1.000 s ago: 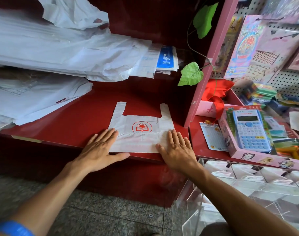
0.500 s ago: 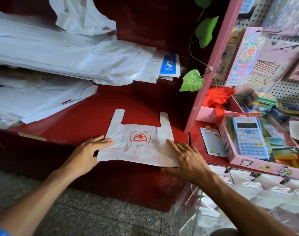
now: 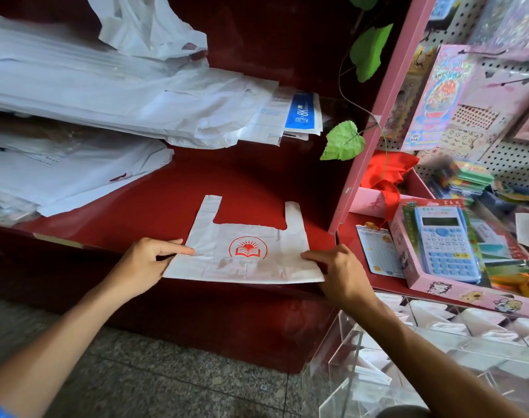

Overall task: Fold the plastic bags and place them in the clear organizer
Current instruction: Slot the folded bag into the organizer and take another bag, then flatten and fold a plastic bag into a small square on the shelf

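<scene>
**2 hands pinch a white bag at the shelf's front edge**

Nearest, at lower right, stands the clear organizer (image 3: pixel 432 351), its compartments holding folded white bags. Above it, the white plastic bag (image 3: pixel 245 254) with a red sun-and-book logo lies on the red shelf (image 3: pixel 166 212), its bottom edge overhanging the shelf's front edge, its 2 handles pointing toward the back. The left hand (image 3: pixel 145 267) has its grip closed on the bag's left side, thumb on top. The right hand (image 3: pixel 338 270) pinches the bag's right side the same way. Farther back, at the shelf's left, lie stacks of white bags (image 3: pixel 106 95). To the right, a blue calculator (image 3: pixel 447 242) sits in a pink box.
</scene>
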